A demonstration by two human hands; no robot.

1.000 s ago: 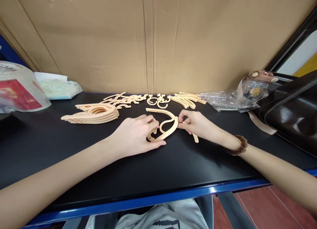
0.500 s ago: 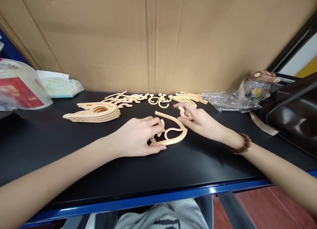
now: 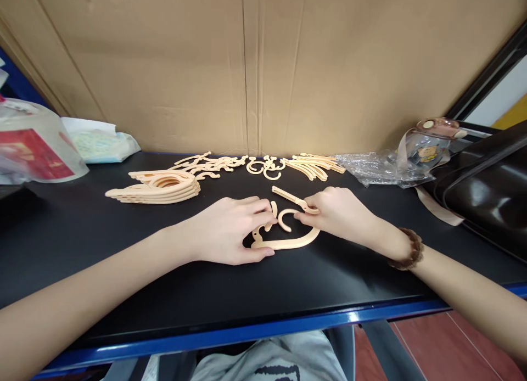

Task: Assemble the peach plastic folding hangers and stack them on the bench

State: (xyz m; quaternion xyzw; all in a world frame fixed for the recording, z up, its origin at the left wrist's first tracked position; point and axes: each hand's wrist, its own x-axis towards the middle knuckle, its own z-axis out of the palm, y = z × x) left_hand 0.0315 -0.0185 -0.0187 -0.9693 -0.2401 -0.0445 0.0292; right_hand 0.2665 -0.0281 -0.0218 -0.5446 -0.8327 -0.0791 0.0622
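While both hands bear on it, a curved hanger piece (image 3: 294,241) lies flat on the black tabletop (image 3: 123,271) at the middle of the frame.
From where I stand, the left hand (image 3: 230,227) has its fingers curled and nearly closed, thumb and fingertips pinning the piece's left end, while the right hand (image 3: 341,213) is drawn into a tight pinch on what looks like the near end of a slim bar (image 3: 288,196), just beside a small hook (image 3: 284,219). Thin, pale and rigid-looking, these parts should be light and a little slippery on the smooth top, and likely to snap if bent, so they are best gripped by the edges near the ends. A stack of hangers (image 3: 158,186) sits to the left of centre, and loose parts (image 3: 263,166) lie above the hands.
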